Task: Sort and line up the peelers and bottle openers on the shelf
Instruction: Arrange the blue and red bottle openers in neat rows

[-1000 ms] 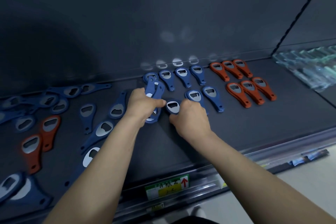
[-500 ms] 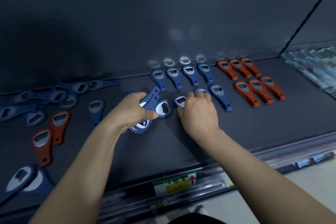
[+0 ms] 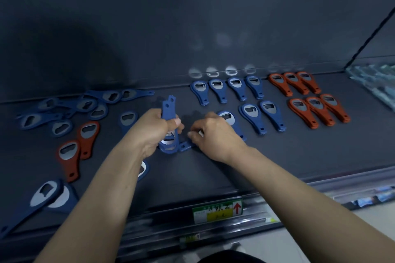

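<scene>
My left hand [image 3: 152,129] grips a small bundle of blue bottle openers [image 3: 167,111], handles pointing up and away, heads near the shelf. Just right of it, my right hand [image 3: 213,136] pinches another blue opener [image 3: 185,146] lying on the dark shelf [image 3: 277,156]; only its handle end shows. Behind my right hand lies a blue opener [image 3: 227,116] in the front row, with two more [image 3: 263,117] beside it. A back row of blue openers [image 3: 227,89] is lined up. Orange openers [image 3: 307,100] sit in two rows at the right.
A loose heap of blue openers [image 3: 74,107] lies at the back left, with two orange ones [image 3: 78,147] and more blue ones [image 3: 47,196] nearer the front left. A price label [image 3: 217,211] marks the shelf's front rail. Clear packaged goods [image 3: 374,79] fill the neighbouring section at right.
My left hand has raised its bundle more upright. My right hand moved left off the front-row opener and now pinches an opener lying between the hands.
</scene>
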